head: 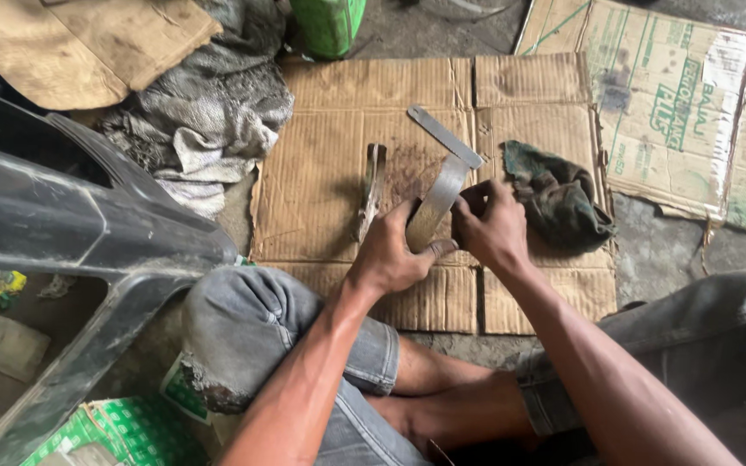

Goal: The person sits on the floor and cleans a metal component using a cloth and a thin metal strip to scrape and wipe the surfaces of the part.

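A flattened cardboard sheet [330, 173] lies on the ground under both hands. Left of the grip, a large black plastic panel [53, 216] leans in, with a heap of grey rags [209, 112] beyond it. Just right of the grip, a dark green cloth [559, 194] sits crumpled on the cardboard. The left hand [388, 250] and the right hand [492, 226] meet over the cardboard, together holding a bent metal strip [436, 203] that stands on edge between them. The left fingers wrap its lower part, thumb pressed along the bottom; the right fingers pinch its far side, though the exact contact there is hard to make out. Just above the grip lies a flat metal bar [444, 135], and just left of it a worn metal piece [372, 185].
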